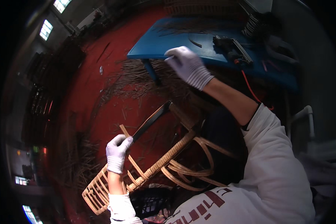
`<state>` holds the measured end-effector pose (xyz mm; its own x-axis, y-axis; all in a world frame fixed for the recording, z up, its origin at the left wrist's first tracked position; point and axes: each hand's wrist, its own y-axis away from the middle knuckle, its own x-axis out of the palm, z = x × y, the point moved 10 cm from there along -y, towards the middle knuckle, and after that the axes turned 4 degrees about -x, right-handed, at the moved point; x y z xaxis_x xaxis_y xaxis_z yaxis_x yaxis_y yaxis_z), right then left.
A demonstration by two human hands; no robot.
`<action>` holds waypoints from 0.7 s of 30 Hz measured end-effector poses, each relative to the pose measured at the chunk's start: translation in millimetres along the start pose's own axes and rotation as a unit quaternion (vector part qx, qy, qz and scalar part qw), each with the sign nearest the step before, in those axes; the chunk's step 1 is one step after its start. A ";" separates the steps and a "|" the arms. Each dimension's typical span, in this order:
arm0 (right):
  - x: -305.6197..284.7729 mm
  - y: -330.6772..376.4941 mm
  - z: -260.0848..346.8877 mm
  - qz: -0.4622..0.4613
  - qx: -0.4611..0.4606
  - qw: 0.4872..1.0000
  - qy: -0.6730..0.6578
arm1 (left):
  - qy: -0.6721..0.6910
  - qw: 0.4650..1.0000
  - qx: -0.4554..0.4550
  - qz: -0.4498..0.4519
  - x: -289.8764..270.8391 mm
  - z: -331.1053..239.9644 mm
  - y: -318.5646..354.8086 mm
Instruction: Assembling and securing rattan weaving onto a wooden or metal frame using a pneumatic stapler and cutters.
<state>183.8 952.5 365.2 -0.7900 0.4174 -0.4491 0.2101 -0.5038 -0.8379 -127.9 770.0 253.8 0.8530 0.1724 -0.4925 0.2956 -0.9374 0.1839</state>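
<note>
Rattan-wrapped tan rail appears complete, curved strands unbound; white-gloved left fingers grasp a tan strip, right fingers indeterminate.

Dark red lettering crosses the white top.

Head-worn fisheye, facing down and forward, near left hand and right hand

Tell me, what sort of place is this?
Probably a workshop for wicker goods, perhaps furniture: there's a wicker frame, heaps of cane-like scraps on the red floor, and a tool with an orange hose on a blue table.
</note>
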 end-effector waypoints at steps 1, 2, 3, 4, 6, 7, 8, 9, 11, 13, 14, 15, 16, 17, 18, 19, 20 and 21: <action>-18.3 6.1 -52.8 0.010 0.056 0.997 0.061 | 0.001 1.000 -0.007 0.000 3.6 -1.9 -3.4; -30.8 18.9 -108.7 0.055 0.147 0.981 0.112 | -0.001 1.000 -0.004 -0.004 5.9 -4.2 -3.5; -51.7 34.4 -167.0 0.051 0.199 0.966 0.158 | -0.005 1.000 0.007 0.004 10.9 -10.3 -6.2; -67.7 42.4 -201.9 0.079 0.213 0.934 0.278 | -0.009 1.000 0.014 0.008 13.9 -14.5 -8.8; -78.3 59.2 -265.2 0.173 0.302 0.887 0.305 | -0.015 1.000 -0.021 0.013 18.4 -20.8 -10.0; -82.6 61.6 -285.3 0.178 0.302 0.875 0.334 | -0.018 1.000 -0.022 0.001 18.2 -23.5 -9.0; -82.9 65.2 -303.9 0.185 0.300 0.863 0.361 | -0.020 0.999 -0.027 -0.007 19.4 -23.2 -10.6; -74.6 69.9 -325.0 0.194 0.307 0.861 0.356 | -0.032 0.999 -0.021 -0.014 19.4 -21.8 -7.9; -51.9 81.0 -364.8 0.222 0.318 0.857 0.338 | -0.032 0.999 -0.027 -0.020 13.9 -15.8 -7.5; -31.4 96.1 -383.3 0.247 0.326 0.869 0.279 | -0.044 0.998 -0.053 -0.002 15.2 -19.0 -6.4; -31.0 106.0 -402.1 0.215 0.299 0.891 0.267 | -0.049 0.998 -0.043 0.023 12.4 -16.6 -12.5; -28.8 114.4 -406.3 0.221 0.326 0.878 0.270 | -0.053 0.997 -0.047 0.025 8.4 -17.8 -9.3; -27.7 120.0 -404.3 0.242 0.354 0.858 0.284 | -0.037 0.997 -0.059 0.035 5.1 -15.2 -4.5; -38.8 131.5 -415.7 0.235 0.395 0.832 0.309 | -0.050 0.994 -0.079 0.048 1.7 -9.8 -1.4; -36.7 127.3 -414.2 0.237 0.366 0.840 0.323 | -0.002 0.995 -0.087 0.046 -3.6 -2.9 2.2; -42.6 131.9 -425.6 0.219 0.333 0.856 0.329 | 0.011 0.997 -0.066 0.046 -6.1 2.6 3.6; -48.3 135.1 -427.4 0.199 0.302 0.870 0.335 | -0.009 0.997 -0.067 0.038 -11.1 6.3 6.7; -41.2 135.3 -409.1 0.205 0.326 0.874 0.295 | -0.001 0.997 -0.072 0.027 -17.7 8.5 12.8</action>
<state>480.5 1176.6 143.4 -0.2504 0.3204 -0.9136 -0.1193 -0.9467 -0.2993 -142.8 752.3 257.7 0.8687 0.1219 -0.4800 0.3081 -0.8919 0.3311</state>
